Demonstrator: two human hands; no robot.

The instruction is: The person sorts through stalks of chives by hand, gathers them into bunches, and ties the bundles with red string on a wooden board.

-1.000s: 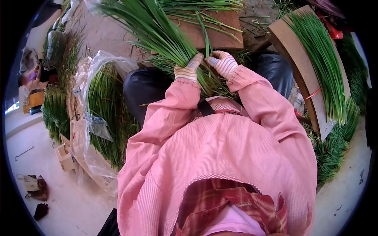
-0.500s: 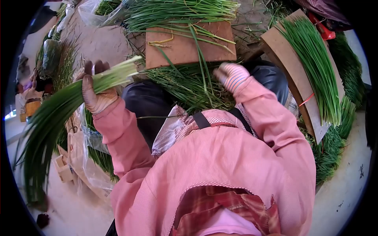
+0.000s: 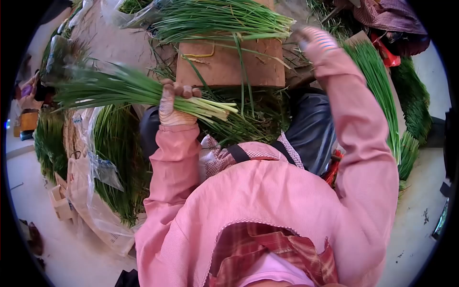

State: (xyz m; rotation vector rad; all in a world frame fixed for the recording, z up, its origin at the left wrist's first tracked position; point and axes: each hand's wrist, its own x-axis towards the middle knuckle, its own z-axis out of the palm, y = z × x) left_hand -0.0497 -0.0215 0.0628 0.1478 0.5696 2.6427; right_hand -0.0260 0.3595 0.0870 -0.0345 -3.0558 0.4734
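My left hand, in a soiled glove, is closed around a bunch of garlic chives. The pale stem ends point right and the green leaves fan out to the left, blurred at the tips. My right hand, in a striped glove, is raised beside the stem ends of a large pile of chives. Motion smears its fingers, so I cannot make out whether it grips anything. That pile lies across the far part of a brown board, where a yellow strip and a few stray leaves also lie.
Leaf scraps lie between my knees. To the right, a long bundle of chives rests on a curved board. Several more chives stand in plastic at the left, near a beige bag. Red ties hang by my right knee.
My left hand has swung right and inward with the chives, which now lie nearly level. My right hand has moved up and right, from over the leaf scraps to the big pile's stem ends.
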